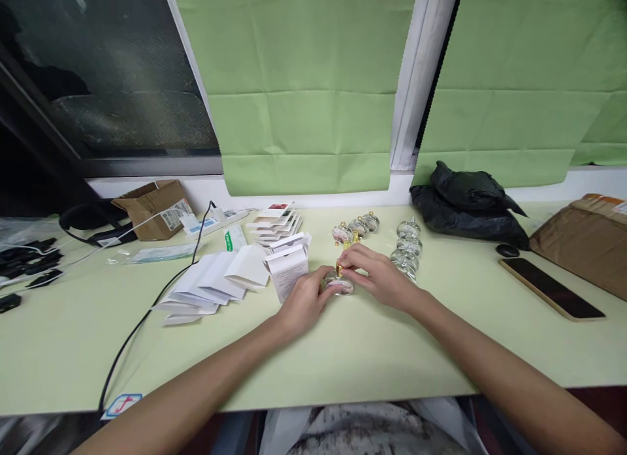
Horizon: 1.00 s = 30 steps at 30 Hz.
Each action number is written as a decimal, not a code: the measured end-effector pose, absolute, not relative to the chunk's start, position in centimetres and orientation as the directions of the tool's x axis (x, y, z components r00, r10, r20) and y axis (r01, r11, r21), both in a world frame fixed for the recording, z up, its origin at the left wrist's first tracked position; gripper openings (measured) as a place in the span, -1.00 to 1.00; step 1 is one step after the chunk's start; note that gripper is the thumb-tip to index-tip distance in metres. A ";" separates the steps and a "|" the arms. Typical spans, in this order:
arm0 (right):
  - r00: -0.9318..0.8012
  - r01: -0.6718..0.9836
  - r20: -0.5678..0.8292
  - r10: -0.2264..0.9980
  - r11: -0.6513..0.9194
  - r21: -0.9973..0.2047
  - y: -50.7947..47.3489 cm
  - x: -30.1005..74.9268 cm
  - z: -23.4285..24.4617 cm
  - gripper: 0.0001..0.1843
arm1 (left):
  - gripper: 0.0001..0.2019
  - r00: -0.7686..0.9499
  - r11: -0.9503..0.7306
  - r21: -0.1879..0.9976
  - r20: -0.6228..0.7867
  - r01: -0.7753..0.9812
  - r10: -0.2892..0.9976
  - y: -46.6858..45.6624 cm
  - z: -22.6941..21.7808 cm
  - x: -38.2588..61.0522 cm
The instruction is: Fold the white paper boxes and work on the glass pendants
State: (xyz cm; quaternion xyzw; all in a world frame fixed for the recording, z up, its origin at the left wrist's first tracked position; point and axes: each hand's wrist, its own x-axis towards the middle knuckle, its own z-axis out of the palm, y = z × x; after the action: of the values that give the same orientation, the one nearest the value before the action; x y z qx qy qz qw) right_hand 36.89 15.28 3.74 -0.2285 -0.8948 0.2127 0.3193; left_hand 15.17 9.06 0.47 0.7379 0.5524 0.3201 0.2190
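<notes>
A small round clear-glass bottle [339,286], which looks like a perfume bottle, rests on the table between my hands. My left hand [304,299] is closed on its left side. The fingers of my right hand [375,272] pinch a gold cap [339,270] at the top of the bottle. Just left of them stands an open white box [288,271] with printed text. Behind my right hand is a row of similar bottles with gold tops [358,227]. To its right, several clear bottles [408,246] stand in a line, partly hidden by the hand.
Folded white boxes [210,279] and a stack of cards or flat boxes [277,224] lie left. A black cable [142,321] crosses the table there. Black plastic bags [467,203], a phone [551,288] and a cardboard box [585,239] are at right. An open carton [155,210] stands back left.
</notes>
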 end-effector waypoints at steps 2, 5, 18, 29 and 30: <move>-0.678 0.272 0.480 0.557 0.797 -0.540 15.2 36.9 3.6 -0.86 | -0.64 0.179 -0.295 0.669 0.237 0.682 0.955 9.0 0.4 15.2; -0.652 0.239 0.461 0.602 0.740 -0.629 15.0 36.9 3.5 -0.85 | -0.64 0.173 -0.294 0.658 0.243 0.694 0.954 9.0 0.3 15.1; -0.694 0.480 0.306 0.651 0.736 -0.478 15.7 36.7 3.9 -0.90 | -0.50 0.119 -0.286 0.602 0.303 0.746 0.946 8.7 -0.4 14.4; -0.655 0.517 0.349 0.671 0.734 -0.440 19.1 33.8 3.1 -0.89 | -0.84 0.263 -0.369 0.557 0.263 0.744 0.928 9.0 -0.4 14.4; -0.658 0.515 0.348 0.667 0.737 -0.438 19.1 33.6 3.1 -0.88 | -0.85 0.267 -0.371 0.558 0.262 0.742 0.928 9.0 -0.4 14.4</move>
State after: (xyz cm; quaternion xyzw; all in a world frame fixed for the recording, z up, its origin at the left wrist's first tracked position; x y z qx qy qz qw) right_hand 33.57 19.12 3.09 -0.3293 -0.8978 0.1525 0.2497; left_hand 14.40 9.04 -0.41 0.7786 0.5362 0.2814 0.1645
